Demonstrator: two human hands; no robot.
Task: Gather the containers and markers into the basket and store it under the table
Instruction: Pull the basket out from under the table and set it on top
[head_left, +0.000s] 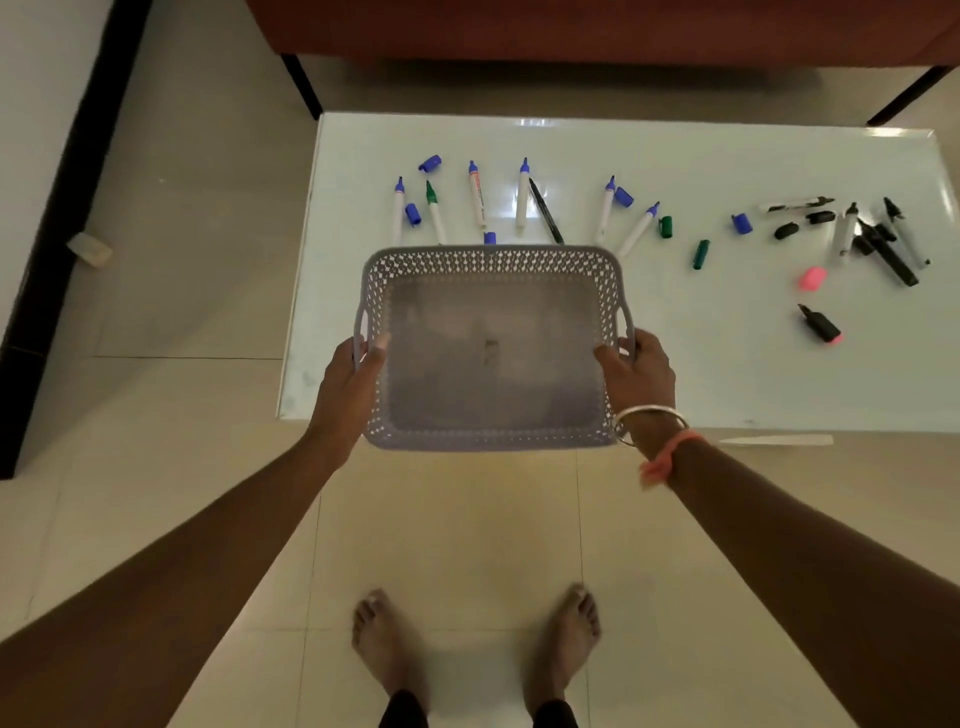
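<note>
The grey perforated plastic basket (488, 253) hides the fingers of the left hand (347, 376) and the right hand (643, 370); only the thumbs show inside its walls. Between the hands its floor is hazy, and a dark mark there cannot be made out. Beyond the hands, its far rim cuts off a small blue piece (489, 238), cap or marker tip unclear. Far right of the right hand, the heap of black markers (888, 249) blurs together, uncountable.
</note>
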